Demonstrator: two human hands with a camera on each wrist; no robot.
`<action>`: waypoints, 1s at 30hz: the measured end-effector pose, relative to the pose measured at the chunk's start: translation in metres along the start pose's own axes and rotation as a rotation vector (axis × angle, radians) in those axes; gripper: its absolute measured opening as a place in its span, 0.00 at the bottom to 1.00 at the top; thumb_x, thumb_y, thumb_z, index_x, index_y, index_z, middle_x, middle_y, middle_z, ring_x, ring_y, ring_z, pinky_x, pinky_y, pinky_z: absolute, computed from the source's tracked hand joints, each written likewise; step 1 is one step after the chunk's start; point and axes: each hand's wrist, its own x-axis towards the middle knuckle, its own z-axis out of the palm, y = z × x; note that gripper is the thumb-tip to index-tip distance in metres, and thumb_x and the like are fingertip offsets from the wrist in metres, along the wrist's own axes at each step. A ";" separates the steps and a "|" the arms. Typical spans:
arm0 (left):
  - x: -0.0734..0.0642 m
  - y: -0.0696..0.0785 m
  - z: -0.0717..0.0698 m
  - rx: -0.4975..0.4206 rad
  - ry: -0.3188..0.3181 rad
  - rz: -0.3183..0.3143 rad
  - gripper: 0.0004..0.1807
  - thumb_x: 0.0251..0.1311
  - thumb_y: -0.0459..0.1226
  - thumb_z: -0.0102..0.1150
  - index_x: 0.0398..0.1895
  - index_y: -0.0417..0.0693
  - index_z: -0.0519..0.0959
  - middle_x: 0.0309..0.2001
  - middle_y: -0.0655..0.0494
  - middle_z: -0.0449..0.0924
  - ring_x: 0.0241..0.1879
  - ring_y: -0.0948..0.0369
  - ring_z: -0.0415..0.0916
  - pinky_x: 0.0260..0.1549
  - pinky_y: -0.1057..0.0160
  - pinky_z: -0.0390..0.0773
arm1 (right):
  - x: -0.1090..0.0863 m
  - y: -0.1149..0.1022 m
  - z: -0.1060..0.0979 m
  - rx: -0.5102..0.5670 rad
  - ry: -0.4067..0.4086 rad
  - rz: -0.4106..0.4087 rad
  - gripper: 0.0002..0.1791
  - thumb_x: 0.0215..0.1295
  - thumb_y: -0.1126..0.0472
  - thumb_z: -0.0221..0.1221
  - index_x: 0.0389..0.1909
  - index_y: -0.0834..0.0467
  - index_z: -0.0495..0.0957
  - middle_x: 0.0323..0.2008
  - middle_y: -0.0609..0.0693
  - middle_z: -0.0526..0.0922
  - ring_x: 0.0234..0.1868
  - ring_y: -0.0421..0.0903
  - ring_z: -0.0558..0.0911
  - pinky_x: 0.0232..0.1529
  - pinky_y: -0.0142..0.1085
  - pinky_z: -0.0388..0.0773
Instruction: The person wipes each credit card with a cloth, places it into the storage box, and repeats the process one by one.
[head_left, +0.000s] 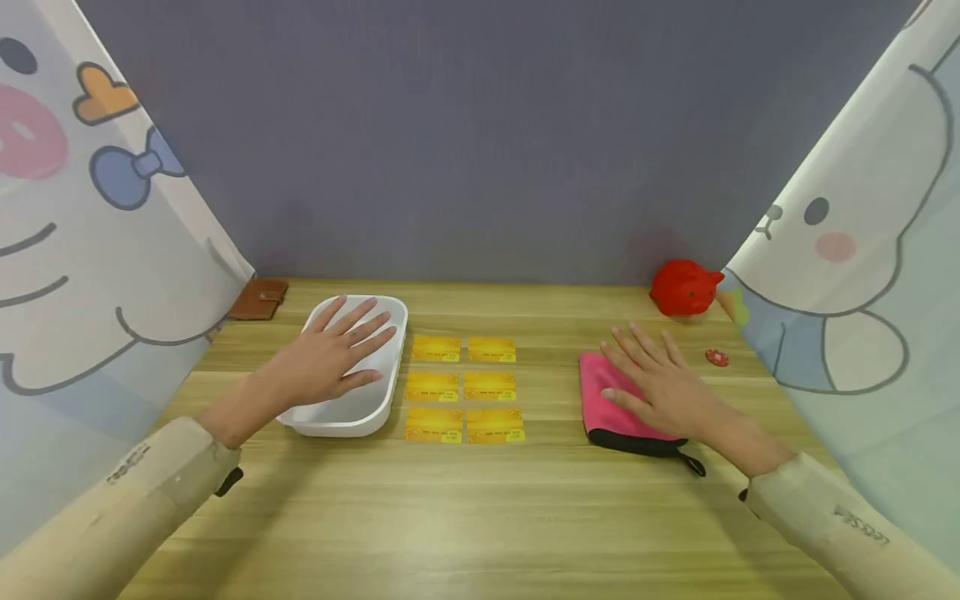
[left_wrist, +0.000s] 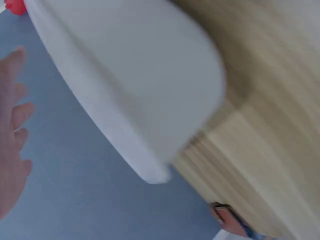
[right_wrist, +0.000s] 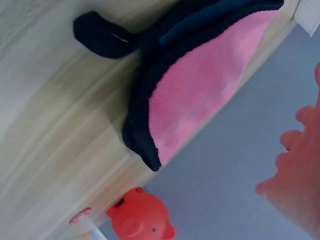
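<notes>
In the head view my left hand (head_left: 330,358) hovers palm down with fingers spread over a white rectangular bin (head_left: 351,429). My right hand (head_left: 660,383) is held the same way above a pink zip pouch (head_left: 596,392) with black trim and a black loop. Neither hand holds anything. Between them lie several yellow-gold cards (head_left: 491,386) in two columns. The left wrist view shows the bin (left_wrist: 135,65) close up, with fingers at the left edge. In the right wrist view the pouch (right_wrist: 200,85) lies well below the spread fingers.
A brown wallet (head_left: 258,298) lies at the back left of the wooden table (head_left: 420,525). At the back right stands a red piggy bank (head_left: 684,288), with a red poker chip (head_left: 717,357) in front of it. A grey wall (head_left: 480,150) and cartoon-print curtains (head_left: 847,275) enclose the table.
</notes>
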 end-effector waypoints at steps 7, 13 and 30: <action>0.049 -0.002 -0.030 -0.241 -0.281 -0.162 0.31 0.70 0.52 0.57 0.71 0.48 0.71 0.67 0.45 0.75 0.68 0.44 0.69 0.68 0.36 0.61 | -0.002 0.006 0.007 0.073 -0.108 0.044 0.43 0.71 0.37 0.54 0.78 0.56 0.56 0.80 0.60 0.50 0.80 0.63 0.45 0.73 0.68 0.42; 0.092 -0.007 -0.035 -0.326 -0.506 -0.253 0.33 0.70 0.51 0.58 0.74 0.49 0.67 0.68 0.44 0.73 0.69 0.42 0.67 0.68 0.36 0.61 | 0.000 0.016 0.012 0.105 -0.179 0.027 0.42 0.69 0.39 0.58 0.75 0.59 0.62 0.75 0.65 0.62 0.74 0.67 0.60 0.69 0.69 0.55; 0.146 0.016 0.020 -0.134 -0.749 -0.197 0.13 0.64 0.45 0.64 0.50 0.53 0.83 0.41 0.58 0.86 0.64 0.47 0.72 0.75 0.35 0.41 | 0.012 0.022 0.009 0.264 -0.490 0.115 0.49 0.65 0.37 0.62 0.77 0.60 0.57 0.77 0.68 0.52 0.75 0.71 0.54 0.70 0.68 0.55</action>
